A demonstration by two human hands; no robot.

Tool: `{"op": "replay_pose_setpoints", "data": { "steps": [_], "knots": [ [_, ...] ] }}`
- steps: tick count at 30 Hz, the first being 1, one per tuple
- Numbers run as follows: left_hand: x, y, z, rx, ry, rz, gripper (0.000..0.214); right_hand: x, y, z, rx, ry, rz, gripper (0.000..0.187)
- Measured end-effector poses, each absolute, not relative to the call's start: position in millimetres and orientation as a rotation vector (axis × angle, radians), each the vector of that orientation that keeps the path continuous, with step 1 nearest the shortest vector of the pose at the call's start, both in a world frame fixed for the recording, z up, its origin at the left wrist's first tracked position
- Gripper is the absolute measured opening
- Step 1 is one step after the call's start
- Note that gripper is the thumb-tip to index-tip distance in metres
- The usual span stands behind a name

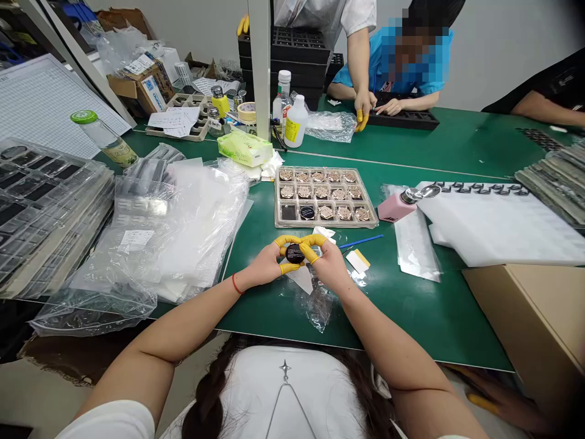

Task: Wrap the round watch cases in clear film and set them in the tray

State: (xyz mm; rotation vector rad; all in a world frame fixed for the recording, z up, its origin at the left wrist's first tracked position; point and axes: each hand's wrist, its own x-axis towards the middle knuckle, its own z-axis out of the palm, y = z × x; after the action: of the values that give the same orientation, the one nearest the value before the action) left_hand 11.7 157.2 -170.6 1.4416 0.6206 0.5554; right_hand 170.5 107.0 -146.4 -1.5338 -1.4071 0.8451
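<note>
Between both hands is a small round black disc with fine white print [294, 253]. My left hand [269, 261] grips its left side with thumb and fingers, yellow finger cots on the tips. From the right, my right hand [325, 259] presses its capped fingertips on the disc's edge. Just beyond the hands lies a clear compartment tray [280, 221] of rose-gold, watch-case-like pieces. One of its front pockets holds a similar black disc [307, 212], and the pocket left of that shows no piece. Clear film scraps [320, 308] lie under my hands.
A blue stick [361, 241] and a pink pump bottle [397, 206] are to the right, near a cardboard box [525, 317]. Plastic bags [183, 231] and stacked trays [50, 225] fill the left. Two co-workers handle a black tray [406, 119] across the table.
</note>
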Motion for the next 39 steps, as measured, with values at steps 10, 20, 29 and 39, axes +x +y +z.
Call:
{"op": "replay_pose_setpoints", "data": {
  "steps": [10,20,29,39],
  "knots": [
    [2.1,166.2,-158.0,1.229,0.528,0.563,0.052,266.0,80.0,-152.2,-2.210,-1.595,0.225,0.024],
    [17.0,151.8,-176.1,1.294,0.596,0.438,0.053,269.7,52.3,-167.7,-2.597,-1.406,0.285,0.021],
    [15.4,149.9,-172.8,1.432,0.603,0.501,0.049,181.2,53.1,-146.8,-1.546,-1.663,0.233,0.016],
    [12.5,150.2,-170.2,1.535,0.572,0.518,0.048,157.0,52.1,-168.2,-1.545,-1.855,-0.189,0.021]
  ]
}}
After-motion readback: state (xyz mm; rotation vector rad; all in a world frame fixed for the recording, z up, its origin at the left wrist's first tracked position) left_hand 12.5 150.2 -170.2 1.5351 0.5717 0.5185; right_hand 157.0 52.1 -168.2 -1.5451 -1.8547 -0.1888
